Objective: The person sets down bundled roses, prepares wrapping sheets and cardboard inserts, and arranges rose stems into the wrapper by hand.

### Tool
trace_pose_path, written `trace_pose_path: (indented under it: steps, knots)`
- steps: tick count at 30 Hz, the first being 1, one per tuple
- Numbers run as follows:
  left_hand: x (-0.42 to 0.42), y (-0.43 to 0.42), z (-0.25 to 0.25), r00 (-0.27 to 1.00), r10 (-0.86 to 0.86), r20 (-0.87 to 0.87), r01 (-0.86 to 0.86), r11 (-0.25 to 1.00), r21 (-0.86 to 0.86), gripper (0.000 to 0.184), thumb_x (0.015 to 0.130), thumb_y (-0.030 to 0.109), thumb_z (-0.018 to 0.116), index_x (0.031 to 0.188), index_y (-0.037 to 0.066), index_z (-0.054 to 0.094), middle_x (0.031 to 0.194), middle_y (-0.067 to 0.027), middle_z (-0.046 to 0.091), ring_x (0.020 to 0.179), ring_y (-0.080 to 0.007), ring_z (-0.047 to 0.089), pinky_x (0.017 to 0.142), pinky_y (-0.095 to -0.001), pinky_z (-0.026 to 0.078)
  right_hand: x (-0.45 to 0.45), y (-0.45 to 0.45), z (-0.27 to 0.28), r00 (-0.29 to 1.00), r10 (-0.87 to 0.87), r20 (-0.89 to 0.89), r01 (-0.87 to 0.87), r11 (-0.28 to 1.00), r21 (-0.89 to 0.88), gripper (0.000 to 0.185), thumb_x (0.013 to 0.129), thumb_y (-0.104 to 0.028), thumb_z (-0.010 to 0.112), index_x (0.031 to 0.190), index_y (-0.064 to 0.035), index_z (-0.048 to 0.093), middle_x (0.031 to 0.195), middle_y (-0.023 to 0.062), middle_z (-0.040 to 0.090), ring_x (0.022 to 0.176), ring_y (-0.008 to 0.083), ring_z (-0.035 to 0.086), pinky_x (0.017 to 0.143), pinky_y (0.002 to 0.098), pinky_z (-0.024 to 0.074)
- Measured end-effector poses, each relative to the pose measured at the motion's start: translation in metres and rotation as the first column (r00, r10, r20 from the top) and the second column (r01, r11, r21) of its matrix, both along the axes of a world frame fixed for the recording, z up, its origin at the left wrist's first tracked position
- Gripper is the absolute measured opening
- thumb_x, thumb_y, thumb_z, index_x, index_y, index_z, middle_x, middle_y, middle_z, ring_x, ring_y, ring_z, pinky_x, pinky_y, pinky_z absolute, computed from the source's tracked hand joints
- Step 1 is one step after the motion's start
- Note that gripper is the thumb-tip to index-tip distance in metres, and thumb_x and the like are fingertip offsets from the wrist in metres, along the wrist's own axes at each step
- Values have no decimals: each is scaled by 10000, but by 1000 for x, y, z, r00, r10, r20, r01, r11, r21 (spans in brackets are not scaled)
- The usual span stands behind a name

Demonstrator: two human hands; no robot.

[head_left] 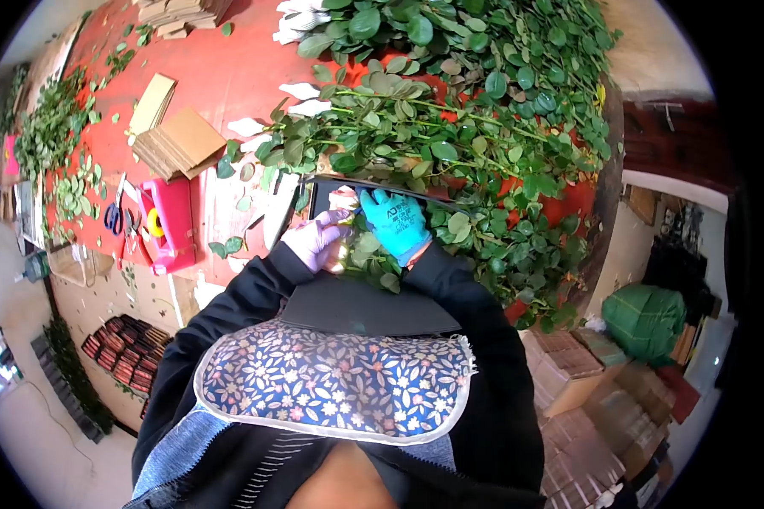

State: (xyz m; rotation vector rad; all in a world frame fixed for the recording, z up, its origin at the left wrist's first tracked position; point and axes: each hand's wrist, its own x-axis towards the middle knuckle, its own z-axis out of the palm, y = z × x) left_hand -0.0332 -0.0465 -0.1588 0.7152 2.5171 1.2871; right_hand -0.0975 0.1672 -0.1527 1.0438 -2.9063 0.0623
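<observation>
My left hand (pixel 312 241), in a lilac glove, has its fingers closed at a pale pink rose (pixel 342 200). Right beside that bloom is my right hand (pixel 396 224) in a blue glove, its fingers curled down. What lies under its fingertips is hidden. Green rose leaves (pixel 369 261) hang below and between both hands. A dark-edged stand (pixel 382 183) lies across the table just beyond the hands. Leafy stems (pixel 492 153) with white-wrapped heads (pixel 310 108) are piled beyond it and to the right.
On the red table (pixel 255 51), folded cardboard pieces (pixel 178 144) lie to the left. Nearer are a pink box (pixel 175 225), scissors (pixel 114 217) and red-handled pliers (pixel 134 242). Loose leaves are scattered about. Stacked cardboard boxes (pixel 569 369) and a green sack (pixel 645 322) stand at the right.
</observation>
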Motion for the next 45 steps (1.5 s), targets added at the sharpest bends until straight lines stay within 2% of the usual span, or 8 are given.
trace_pose_path:
  steps: [20, 22, 25, 28, 30, 32, 33, 45]
  knots:
    - [-35, 7, 4, 987, 159, 17, -160, 986, 51, 253, 837, 124, 667, 1090, 128, 653, 932, -111, 652, 804, -309, 646, 723, -399, 526, 18, 13, 6, 961, 19, 277, 63, 957, -283, 308, 919, -193, 536, 1198, -83, 604, 1195, 133, 629, 1073, 308, 607, 917, 422, 485]
    - [-14, 4, 28, 943, 153, -295, -125, 986, 111, 292, 908, 186, 615, 1192, 122, 595, 886, -103, 644, 731, -269, 647, 649, -398, 531, 38, 21, 48, 979, 158, 133, -121, 960, -251, 295, 919, -237, 578, 1155, -70, 640, 1150, 127, 652, 1028, 297, 628, 869, 411, 501]
    - [-6, 7, 22, 588, 52, 807, -461, 842, 282, 225, 951, 185, 549, 1129, 48, 563, 750, -77, 594, 591, -186, 584, 522, -336, 496, 23, 8, 83, 933, 55, 355, 147, 844, -516, 252, 925, -231, 575, 1067, -48, 674, 1019, 112, 687, 930, 277, 656, 788, 372, 518]
    - [2, 6, 6, 284, -235, 930, -634, 681, 365, 264, 1021, 269, 454, 1077, 39, 572, 705, -35, 588, 523, -140, 540, 451, -296, 457, 23, 8, 84, 914, 56, 401, 199, 801, -564, 253, 935, -229, 568, 1056, -33, 674, 986, 112, 693, 901, 260, 660, 773, 357, 521]
    - [-7, 2, 46, 359, 31, 933, -524, 834, 173, 235, 991, 276, 525, 1020, 57, 607, 718, -36, 603, 562, -157, 565, 498, -320, 479, 28, 10, 79, 851, 61, 522, 287, 778, -559, 248, 912, -190, 590, 1108, -55, 660, 1072, 124, 660, 963, 290, 633, 821, 391, 510]
    - [4, -14, 18, 966, 130, 225, -178, 962, 209, 162, 930, 171, 572, 1022, 62, 650, 793, -96, 661, 728, -239, 658, 634, -368, 521, 37, 13, 63, 776, 82, 625, 354, 764, -540, 281, 885, -151, 613, 1154, -78, 650, 1155, 136, 629, 1023, 323, 607, 866, 426, 500]
    - [0, -21, 29, 976, 213, -33, -209, 974, 88, 128, 887, 119, 597, 964, 58, 680, 840, -108, 678, 806, -282, 659, 719, -366, 516, 39, 12, 53, 775, 74, 628, 341, 787, -513, 271, 891, -164, 608, 1145, -83, 655, 1133, 133, 639, 1013, 318, 611, 860, 421, 502]
    - [-6, -74, 47, 950, 259, -173, -265, 964, -13, 262, 780, -5, 598, 1025, 69, 656, 1057, -123, 682, 954, -308, 656, 788, -377, 535, 0, 3, 32, 987, 128, 97, -129, 992, 12, 359, 878, -248, 605, 1211, -115, 592, 1138, 88, 580, 852, 294, 602, 702, 423, 499]
